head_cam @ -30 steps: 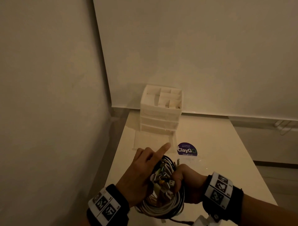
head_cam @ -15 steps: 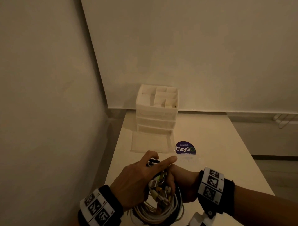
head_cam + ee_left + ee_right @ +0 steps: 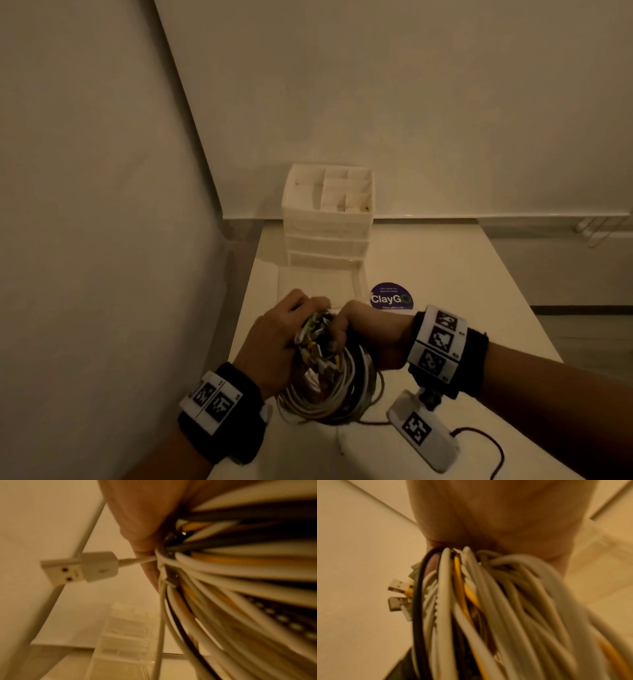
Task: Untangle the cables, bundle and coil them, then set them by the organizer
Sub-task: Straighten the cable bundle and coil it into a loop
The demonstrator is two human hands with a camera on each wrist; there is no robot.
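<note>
Right now both hands are closed around one coil of cables (image 3: 329, 387), held just above the counter (image 3: 462, 274) near its front edge. From the head view, the left hand (image 3: 274, 339) grips the coil from nine o'clock, fingers curled over the top, where a cluster of plug ends sticks out. At three o'clock of the coil, the right hand (image 3: 373, 334) wraps its top too, knuckles toward the organizer. Loops hang below both hands (mostly white, with some yellow and black strands), their lowest turns close to the counter; whether they touch it I cannot tell.

Seen from the left wrist, a white USB plug (image 3: 80, 568) pokes out past the fingers (image 3: 149, 566), free of the coil. On the right wrist view, two more USB plugs (image 3: 398, 592) jut from the side of the bundle.

At twelve o'clock from the hands, well apart, stands the white drawer organizer (image 3: 327, 233) against the back wall, its lowest drawer (image 3: 318, 284) pulled out. A round purple ClayGo sticker (image 3: 391, 297) lies on the counter just beside that drawer, at one o'clock of the hands. A thin red wire (image 3: 486, 442) trails across the counter at five o'clock.
</note>
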